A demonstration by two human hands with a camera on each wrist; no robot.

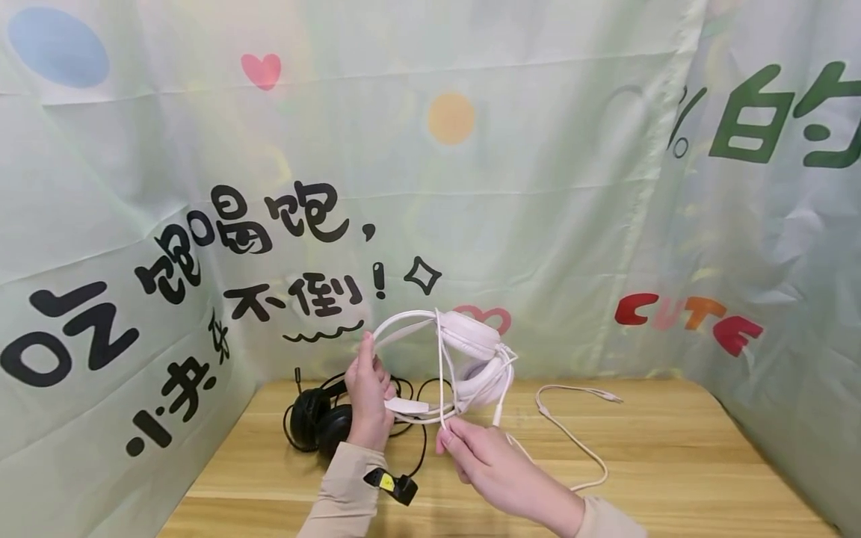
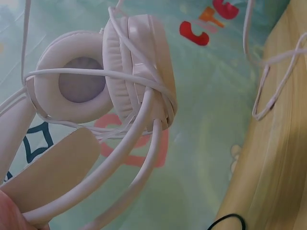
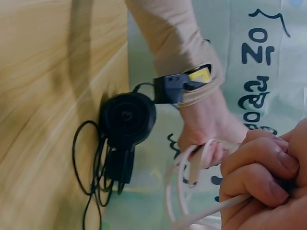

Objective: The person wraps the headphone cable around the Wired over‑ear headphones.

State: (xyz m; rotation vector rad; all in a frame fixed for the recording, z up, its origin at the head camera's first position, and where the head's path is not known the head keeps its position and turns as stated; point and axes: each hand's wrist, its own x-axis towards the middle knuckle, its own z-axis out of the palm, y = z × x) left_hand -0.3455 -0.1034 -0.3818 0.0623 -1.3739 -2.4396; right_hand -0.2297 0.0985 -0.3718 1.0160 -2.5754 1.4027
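White headphones (image 1: 471, 335) are held up over the table by my left hand (image 1: 370, 400), which grips the headband. A thin white cable (image 1: 441, 366) loops round the headband and ear cups; the left wrist view shows the cable (image 2: 96, 73) crossing the near cup (image 2: 144, 52). Below the cups, my right hand (image 1: 487, 459) pinches the cable between thumb and curled fingers. In the right wrist view that right hand (image 3: 268, 177) has the cable running out of its fingers, and my left hand (image 3: 206, 129) is wrapped round the band. The left palm is hidden.
A black headset (image 1: 311, 418) with a microphone and tangled black cord lies on the wooden table (image 1: 673, 441), behind my left forearm. The white cable's plug end (image 1: 608, 396) trails on the table at right. A printed fabric curtain (image 1: 538, 246) encloses the back and sides.
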